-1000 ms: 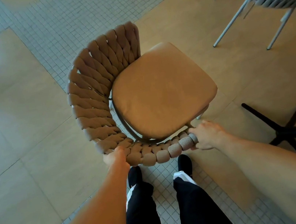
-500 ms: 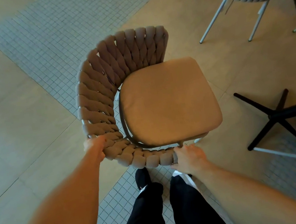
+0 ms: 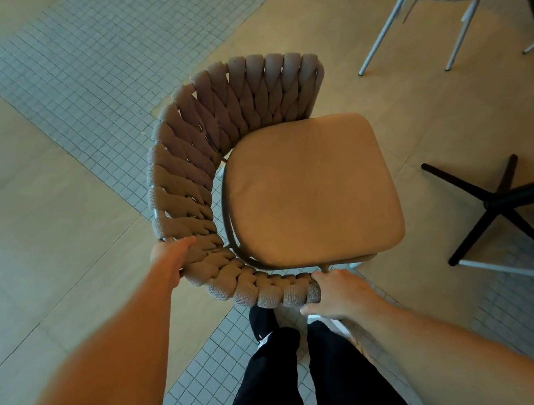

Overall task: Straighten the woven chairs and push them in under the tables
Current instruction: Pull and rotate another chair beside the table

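Gripping the curved backrest rim looks like the sound hold: the left hand point(image 3: 171, 256) curls its fingers round the woven band at middle left, while the right hand point(image 3: 336, 292) clamps the rim's end at lower centre. The woven chair point(image 3: 266, 181) sits mid-frame on the tiled floor, just left of the black table base point(image 3: 497, 202), and is probably light and stiff on thin metal legs. Thick beige rope wraps its back around a tan cushion point(image 3: 309, 192).

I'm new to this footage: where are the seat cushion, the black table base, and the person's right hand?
seat cushion point(image 3: 309, 192): head view, middle of its top.
black table base point(image 3: 494, 203): head view, hub where its legs meet.
right hand point(image 3: 339, 292): head view, back of the hand.
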{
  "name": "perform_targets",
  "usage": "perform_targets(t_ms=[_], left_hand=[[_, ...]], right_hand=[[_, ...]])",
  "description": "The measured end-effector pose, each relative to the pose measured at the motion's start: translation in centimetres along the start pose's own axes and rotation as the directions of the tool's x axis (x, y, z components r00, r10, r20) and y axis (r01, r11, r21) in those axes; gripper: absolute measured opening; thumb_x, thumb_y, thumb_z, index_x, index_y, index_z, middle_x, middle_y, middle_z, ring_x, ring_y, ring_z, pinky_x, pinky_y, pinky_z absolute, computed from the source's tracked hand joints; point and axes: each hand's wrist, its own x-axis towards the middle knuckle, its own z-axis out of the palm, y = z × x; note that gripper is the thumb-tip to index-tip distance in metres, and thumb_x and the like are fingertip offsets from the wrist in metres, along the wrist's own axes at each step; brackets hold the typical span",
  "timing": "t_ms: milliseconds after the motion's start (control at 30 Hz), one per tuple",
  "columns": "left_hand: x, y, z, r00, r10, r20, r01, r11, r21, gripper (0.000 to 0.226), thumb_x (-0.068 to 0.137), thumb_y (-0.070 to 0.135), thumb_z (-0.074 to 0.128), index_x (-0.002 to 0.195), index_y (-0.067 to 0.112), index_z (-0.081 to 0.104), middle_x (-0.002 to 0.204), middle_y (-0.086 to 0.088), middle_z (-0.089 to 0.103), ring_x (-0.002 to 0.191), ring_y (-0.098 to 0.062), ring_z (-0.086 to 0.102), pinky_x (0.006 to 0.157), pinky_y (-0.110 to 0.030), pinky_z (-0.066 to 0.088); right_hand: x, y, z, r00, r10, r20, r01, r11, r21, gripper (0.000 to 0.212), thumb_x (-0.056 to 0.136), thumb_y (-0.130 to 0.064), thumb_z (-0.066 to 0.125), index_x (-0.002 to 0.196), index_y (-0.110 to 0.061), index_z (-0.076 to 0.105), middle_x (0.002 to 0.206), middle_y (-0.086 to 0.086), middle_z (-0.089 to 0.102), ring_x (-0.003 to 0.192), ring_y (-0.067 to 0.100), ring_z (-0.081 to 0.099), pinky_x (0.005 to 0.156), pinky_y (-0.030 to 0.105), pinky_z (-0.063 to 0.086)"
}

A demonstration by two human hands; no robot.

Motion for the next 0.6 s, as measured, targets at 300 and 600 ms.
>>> perform_targets(t_ms=[300,600], left_hand=[[-5.0,0.1,-1.5,0.973,0.232,0.005,-0.205,0.847,0.491,0.068,0.091,0.036,0.070,0.148,0.013,0.041,0.128,-0.014,0.058,0.101,-0.029,0.058,0.079,-0.038,0.051],[-9.0,-0.5,-3.8,0.876,0.447,0.178,-0.439,0.590,0.677,0.056,0.098,0.033,0.060,0.149,0.017,0.042,0.143,-0.015,0.054,0.130,-0.035,0.049,0.101,-0.045,0.042]], right_hand=[[-1.7,0.0,-2.8,0.998,-0.017,-0.056,0.023,0.994,0.108,0.077,0.089,-0.072,0.056,0.144,-0.019,0.044,0.144,0.005,0.054,0.133,0.028,0.048,0.104,0.043,0.045],[-2.5,-3.6,-5.3,0.990,-0.072,-0.120,0.083,0.993,0.087,0.083,0.088,-0.075,0.055,0.148,-0.021,0.037,0.141,0.008,0.053,0.128,0.031,0.048,0.104,0.046,0.044]])
